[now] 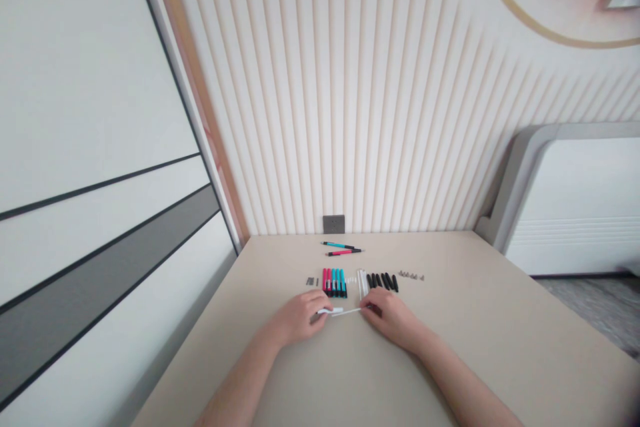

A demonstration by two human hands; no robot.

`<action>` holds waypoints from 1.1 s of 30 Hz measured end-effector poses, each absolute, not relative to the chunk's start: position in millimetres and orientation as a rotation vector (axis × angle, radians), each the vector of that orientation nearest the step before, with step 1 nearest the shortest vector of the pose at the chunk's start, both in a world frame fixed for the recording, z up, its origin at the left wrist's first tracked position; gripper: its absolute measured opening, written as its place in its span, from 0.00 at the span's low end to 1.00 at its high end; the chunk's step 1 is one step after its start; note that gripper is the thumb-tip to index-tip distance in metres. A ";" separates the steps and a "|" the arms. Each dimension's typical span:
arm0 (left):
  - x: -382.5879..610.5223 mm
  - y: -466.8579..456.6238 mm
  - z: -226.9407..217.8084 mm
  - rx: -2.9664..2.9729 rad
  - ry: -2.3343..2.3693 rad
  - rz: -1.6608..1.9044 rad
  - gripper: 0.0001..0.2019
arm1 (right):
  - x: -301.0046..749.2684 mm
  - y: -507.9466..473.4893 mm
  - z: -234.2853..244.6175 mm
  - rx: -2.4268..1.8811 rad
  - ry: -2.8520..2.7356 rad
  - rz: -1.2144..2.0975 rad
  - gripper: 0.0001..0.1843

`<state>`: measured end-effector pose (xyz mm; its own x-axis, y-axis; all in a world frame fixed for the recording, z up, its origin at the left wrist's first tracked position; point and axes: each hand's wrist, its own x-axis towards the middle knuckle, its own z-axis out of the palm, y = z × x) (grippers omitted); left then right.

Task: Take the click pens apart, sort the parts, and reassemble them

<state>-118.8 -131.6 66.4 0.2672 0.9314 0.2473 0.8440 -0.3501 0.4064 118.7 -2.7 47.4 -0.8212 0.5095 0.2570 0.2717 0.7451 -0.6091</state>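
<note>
Low over the table, my left hand (305,315) pinches a white pen barrel (337,310) pointing right. My right hand (387,312) is closed on a thin white pen refill (347,311), whose free end lies close beside the barrel; I cannot tell if they touch. Just beyond my hands lies a row of pink and turquoise pen barrels (335,280) with black ends. Several white refills (363,283) sit right of it, partly behind my right hand, followed by black pen grips (383,281). Tiny white parts (351,280) lie between barrels and refills.
Small metal tips (411,275) lie at the right of the row, and little dark springs (311,281) at its left. Farther back are a turquoise pen (339,245) and a pink pen (345,252). The beige table (280,253) meets a ribbed wall with a socket (334,224).
</note>
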 end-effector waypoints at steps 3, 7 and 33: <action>-120.9 -130.6 65.3 2.387 1.655 0.676 0.12 | 118.6 -2.7 47.5 -0.602 -2.536 0.783 0.08; -124.1 -129.6 65.0 2.465 1.686 0.665 0.12 | 119.0 -2.7 48.7 -0.598 -2.541 0.780 0.08; -132.6 -108.4 46.3 2.192 2.465 0.888 0.11 | 119.8 -1.7 47.8 -0.572 -2.541 0.779 0.09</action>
<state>-132.6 -108.4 46.3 -0.1546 0.8385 0.5225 0.9791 0.0593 0.1945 119.8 -1.7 47.8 -0.8275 0.4932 0.2684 0.2582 0.7587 -0.5981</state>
